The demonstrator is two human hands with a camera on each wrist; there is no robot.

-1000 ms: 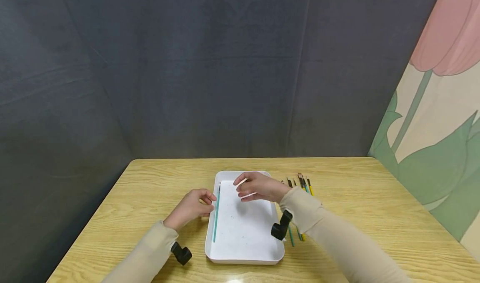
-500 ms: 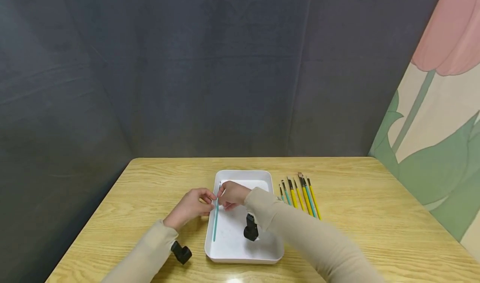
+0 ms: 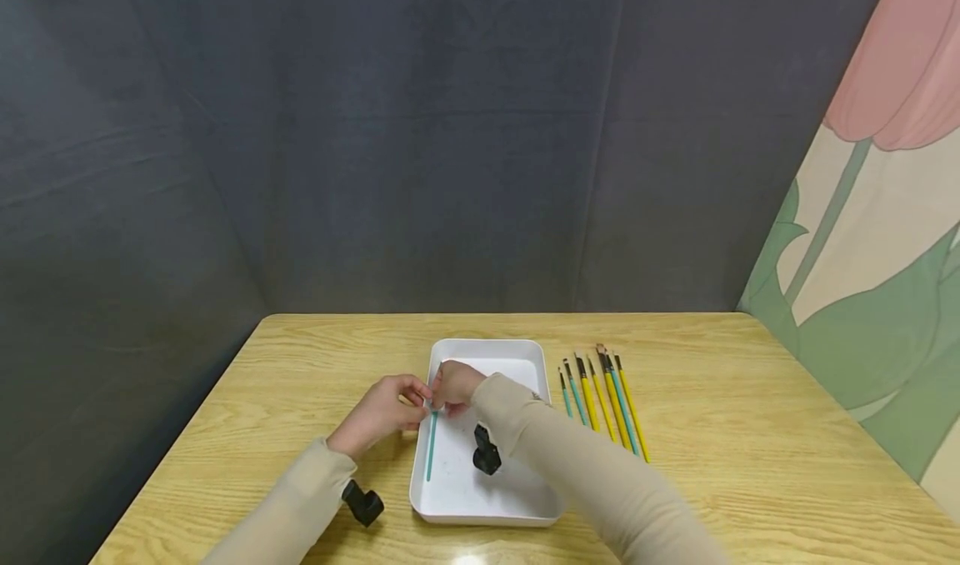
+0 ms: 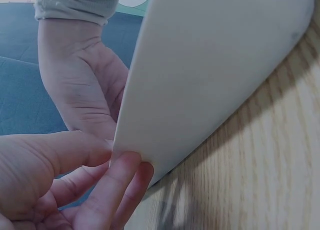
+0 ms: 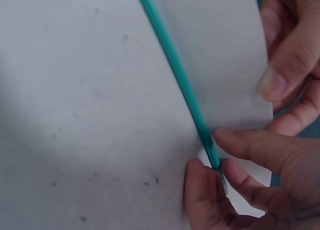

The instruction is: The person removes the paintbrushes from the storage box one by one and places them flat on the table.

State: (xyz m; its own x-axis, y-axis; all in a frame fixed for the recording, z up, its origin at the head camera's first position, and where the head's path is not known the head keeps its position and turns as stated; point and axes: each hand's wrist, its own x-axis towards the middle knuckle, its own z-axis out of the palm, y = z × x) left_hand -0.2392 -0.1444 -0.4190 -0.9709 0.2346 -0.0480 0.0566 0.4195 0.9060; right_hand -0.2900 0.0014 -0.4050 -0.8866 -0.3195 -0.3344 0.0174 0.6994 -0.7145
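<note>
A white rectangular tray [image 3: 487, 520] lies on the table in the head view. My left hand [image 3: 381, 412] pinches its left rim, with the thumb on the inside and fingers on the outer wall [image 4: 200, 54] in the left wrist view. Along that same side inside the tray lies a thin teal paintbrush [image 3: 431, 450]. My right hand [image 3: 455, 387] reaches into the tray and pinches the paintbrush near its metal ferrule; the right wrist view shows the teal handle [image 5: 175, 64] running up from the fingertips. The brush's tip is partly hidden by these fingers.
Several paintbrushes [image 3: 604, 398] with yellow and teal handles lie side by side right of the tray, partly under the right sleeve [image 3: 592, 457]. The wooden table [image 3: 315, 365] ends at a dark curtain [image 3: 450, 173]. Small dark specks mark the tray floor [image 5: 100, 115].
My right hand has moved left across the tray to the teal paintbrush and taken hold of it near the ferrule. My left hand has stayed at the tray's rim.
</note>
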